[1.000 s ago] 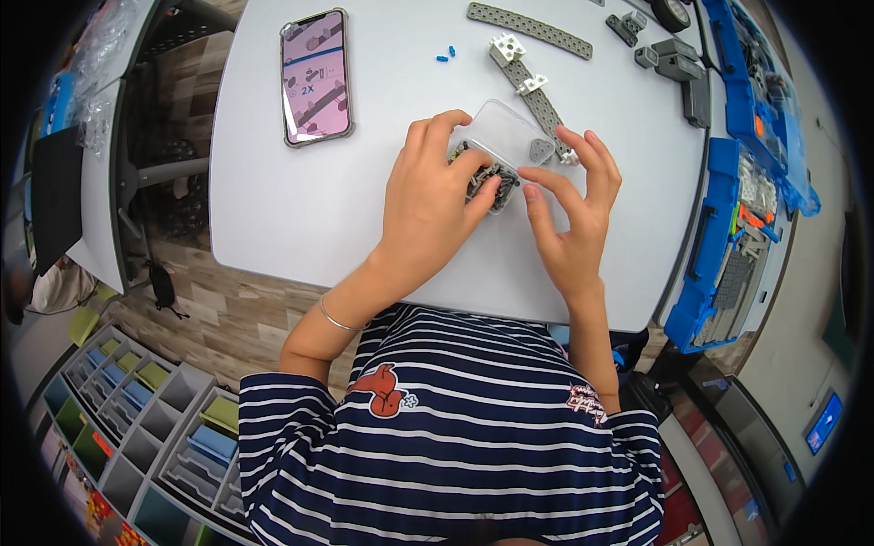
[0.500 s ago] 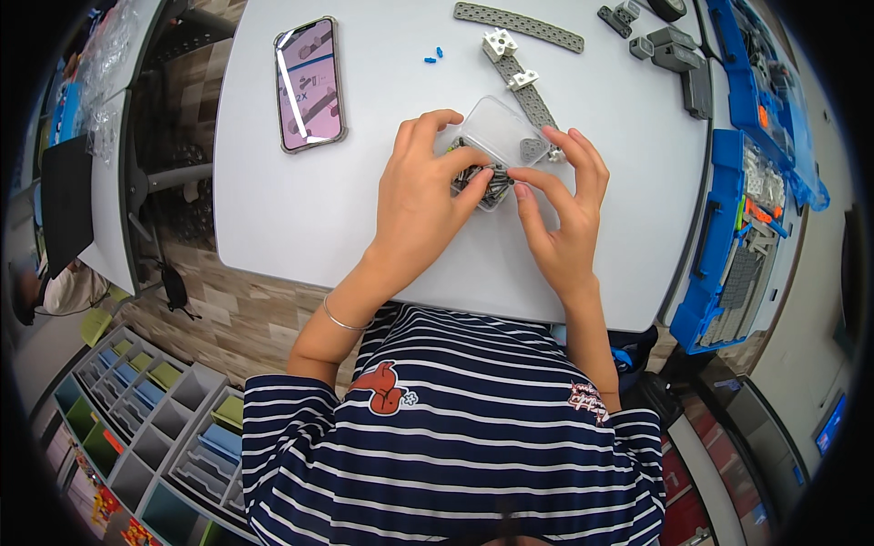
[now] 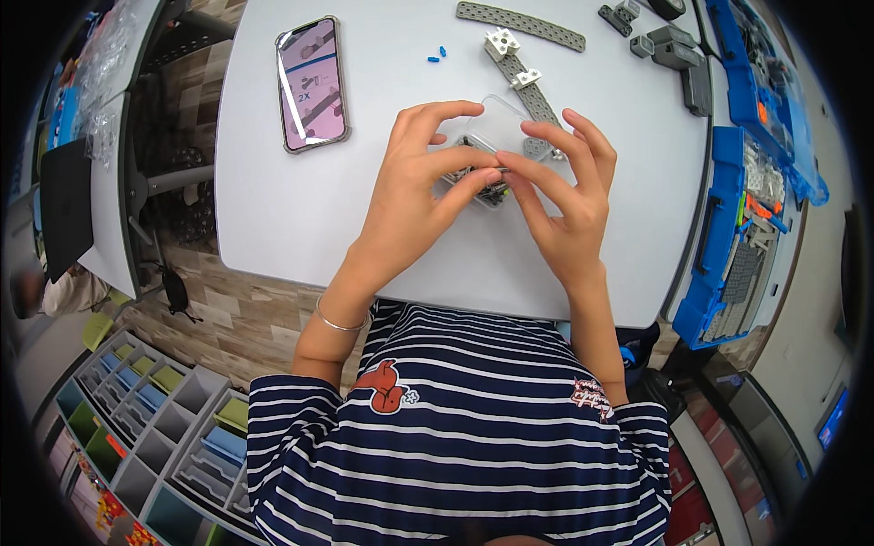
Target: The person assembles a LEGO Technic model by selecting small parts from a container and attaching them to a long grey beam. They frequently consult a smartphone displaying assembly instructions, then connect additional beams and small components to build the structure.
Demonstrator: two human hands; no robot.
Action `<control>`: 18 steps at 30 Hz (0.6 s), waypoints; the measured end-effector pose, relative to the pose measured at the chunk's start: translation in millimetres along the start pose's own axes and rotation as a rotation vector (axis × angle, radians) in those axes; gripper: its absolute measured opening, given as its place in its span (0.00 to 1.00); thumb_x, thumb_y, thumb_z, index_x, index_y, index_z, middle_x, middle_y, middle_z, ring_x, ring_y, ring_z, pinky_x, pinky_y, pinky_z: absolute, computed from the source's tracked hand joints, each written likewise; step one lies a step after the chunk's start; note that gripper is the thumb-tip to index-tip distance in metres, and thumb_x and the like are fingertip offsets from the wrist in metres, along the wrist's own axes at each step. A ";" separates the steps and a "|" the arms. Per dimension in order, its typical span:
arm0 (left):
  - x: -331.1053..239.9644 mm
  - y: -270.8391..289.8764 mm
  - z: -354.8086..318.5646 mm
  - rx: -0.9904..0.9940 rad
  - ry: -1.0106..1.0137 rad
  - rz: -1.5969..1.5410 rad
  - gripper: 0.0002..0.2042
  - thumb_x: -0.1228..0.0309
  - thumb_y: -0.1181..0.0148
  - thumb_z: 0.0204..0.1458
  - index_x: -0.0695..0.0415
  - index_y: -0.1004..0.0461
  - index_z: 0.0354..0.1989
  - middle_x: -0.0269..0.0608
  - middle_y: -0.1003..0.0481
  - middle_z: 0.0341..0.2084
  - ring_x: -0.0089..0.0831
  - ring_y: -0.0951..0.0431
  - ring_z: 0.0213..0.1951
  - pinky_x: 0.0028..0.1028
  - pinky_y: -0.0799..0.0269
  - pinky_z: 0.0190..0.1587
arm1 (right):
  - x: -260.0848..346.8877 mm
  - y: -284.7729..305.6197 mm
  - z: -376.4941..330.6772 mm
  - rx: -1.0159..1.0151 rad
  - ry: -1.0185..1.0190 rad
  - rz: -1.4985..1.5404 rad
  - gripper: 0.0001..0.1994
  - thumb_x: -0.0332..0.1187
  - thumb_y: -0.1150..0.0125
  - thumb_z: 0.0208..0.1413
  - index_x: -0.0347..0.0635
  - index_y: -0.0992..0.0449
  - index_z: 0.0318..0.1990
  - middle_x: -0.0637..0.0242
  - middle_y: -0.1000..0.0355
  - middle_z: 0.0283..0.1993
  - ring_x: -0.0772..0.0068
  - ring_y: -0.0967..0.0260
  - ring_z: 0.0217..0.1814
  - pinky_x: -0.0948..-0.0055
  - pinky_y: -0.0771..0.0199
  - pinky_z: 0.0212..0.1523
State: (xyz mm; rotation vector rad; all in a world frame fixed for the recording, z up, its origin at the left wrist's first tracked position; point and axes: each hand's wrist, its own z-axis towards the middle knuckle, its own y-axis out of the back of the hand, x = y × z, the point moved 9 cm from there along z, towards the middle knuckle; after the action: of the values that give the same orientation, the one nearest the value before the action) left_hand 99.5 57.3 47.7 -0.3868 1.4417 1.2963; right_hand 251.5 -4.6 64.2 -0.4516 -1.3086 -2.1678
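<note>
Over a small clear plastic box (image 3: 496,204) of dark and greenish pins, my two hands meet fingertip to fingertip. My left hand (image 3: 410,182) is closed in a thumb-and-index pinch. The thumb and index finger of my right hand (image 3: 566,200) pinch at the same spot, its other fingers raised. Between the tips a sliver of a small dark grey piece shows; the fingers hide most of it. The box's hinged lid (image 3: 499,116) stands open behind. Just past it lies a grey perforated beam (image 3: 529,95) with white connector blocks on it.
A phone (image 3: 312,82) showing a parts picture lies at the left. Two blue pins (image 3: 437,55) and a long grey beam (image 3: 521,25) lie at the back. Grey motor-like blocks (image 3: 674,50) sit at the far right, beside blue bins (image 3: 715,237) of parts.
My right fingertips have come left and up to meet the left ones. Both hands have lifted slightly off the pins in the box.
</note>
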 end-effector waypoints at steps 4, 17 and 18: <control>0.2 0.7 0.2 -0.012 -0.009 0.003 0.08 0.69 0.26 0.55 0.50 0.09 0.43 0.39 0.23 0.62 0.41 0.29 0.64 0.41 0.25 0.60 | -1.3 6.8 3.4 -0.014 0.045 -0.024 0.14 0.28 0.20 0.48 0.55 0.09 0.44 0.73 0.19 0.57 0.53 0.39 0.76 0.57 0.32 0.69; 1.9 -12.9 -2.1 -0.029 0.058 0.363 0.11 0.70 0.19 0.44 0.55 0.12 0.37 0.41 0.27 0.53 0.43 0.31 0.58 0.37 0.26 0.52 | -42.5 16.0 -3.8 -0.077 -0.141 0.170 0.02 0.29 0.31 0.54 0.42 0.17 0.34 0.67 0.20 0.54 0.53 0.34 0.70 0.54 0.32 0.67; 2.6 -12.7 -0.8 -0.038 0.052 0.359 0.10 0.71 0.20 0.45 0.55 0.12 0.37 0.41 0.27 0.53 0.43 0.31 0.57 0.36 0.26 0.52 | -43.8 15.7 -4.3 -0.075 -0.149 0.173 0.02 0.29 0.31 0.54 0.42 0.17 0.34 0.67 0.20 0.54 0.53 0.34 0.70 0.54 0.32 0.67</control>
State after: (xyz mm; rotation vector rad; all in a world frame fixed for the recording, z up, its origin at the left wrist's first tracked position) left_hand 108.4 53.2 39.1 -0.1914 1.5809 1.6108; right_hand 295.6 -1.4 49.1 -0.7409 -1.2194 -2.0769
